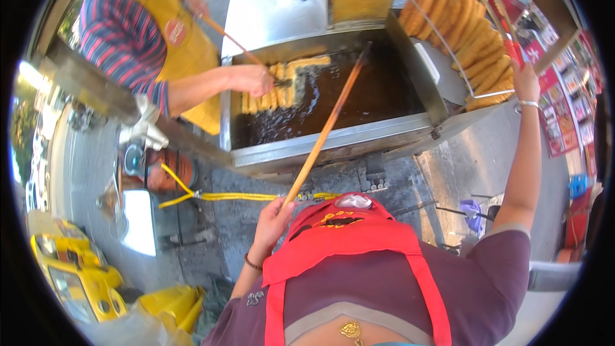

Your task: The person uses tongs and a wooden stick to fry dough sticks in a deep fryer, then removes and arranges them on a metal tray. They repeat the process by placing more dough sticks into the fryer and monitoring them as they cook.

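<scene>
My left hand (274,225) grips the near end of a long wooden stick (323,135), whose dark far tip reaches over the frying vat (331,135) of dark oil. My right hand (526,81) is raised at the far right, closed around the red handle of wooden-tipped tongs (513,50), beside a rack heaped with fried dough sticks (456,24). Pale dough sticks (269,98) float side by side at the vat's left. There a co-worker's hand (254,80) reaches in, near a dark metal tool on the dough.
A co-worker in a yellow apron (192,67) stands beyond the vat's left end. A metal worktable (274,5) adjoins its far side. A post (139,105) slants across the left. Yellow hoses (240,196) run below the vat. A red display board (559,105) stands at right.
</scene>
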The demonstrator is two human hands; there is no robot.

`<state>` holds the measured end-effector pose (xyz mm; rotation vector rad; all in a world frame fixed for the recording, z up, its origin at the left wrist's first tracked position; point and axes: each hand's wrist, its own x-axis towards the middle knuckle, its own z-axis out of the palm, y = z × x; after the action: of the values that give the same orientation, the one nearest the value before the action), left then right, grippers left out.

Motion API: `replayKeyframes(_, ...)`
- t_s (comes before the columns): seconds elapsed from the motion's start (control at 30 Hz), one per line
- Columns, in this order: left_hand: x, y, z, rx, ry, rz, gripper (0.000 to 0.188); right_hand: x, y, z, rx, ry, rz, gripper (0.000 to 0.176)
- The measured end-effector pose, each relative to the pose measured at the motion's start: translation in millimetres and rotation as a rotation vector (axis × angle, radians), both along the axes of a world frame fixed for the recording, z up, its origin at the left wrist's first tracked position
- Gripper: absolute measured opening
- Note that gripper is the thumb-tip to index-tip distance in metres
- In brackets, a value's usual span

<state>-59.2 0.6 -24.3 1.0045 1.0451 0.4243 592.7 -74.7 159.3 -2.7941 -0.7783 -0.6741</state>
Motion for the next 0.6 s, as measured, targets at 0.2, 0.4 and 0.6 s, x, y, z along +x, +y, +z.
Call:
replayKeyframes(0.2,-0.1,13.1,7.1,0.332,0.274,-0.012,0.028,-104.7,12.0,-43.6,0.254,0.2,0.474,0.049)
replayKeyframes(0.4,-17.3,27.0,40.6,0.646,0.602,-0.048,0.031,-187.9,96.9,-111.4,-0.143,0.284,0.598,0.037)
replayKeyframes(0.6,-28.3,-5.0,53.9,0.644,0.636,-0.002,0.03,-215.7,180.1,-166.8,-0.376,0.207,0.687,0.035)
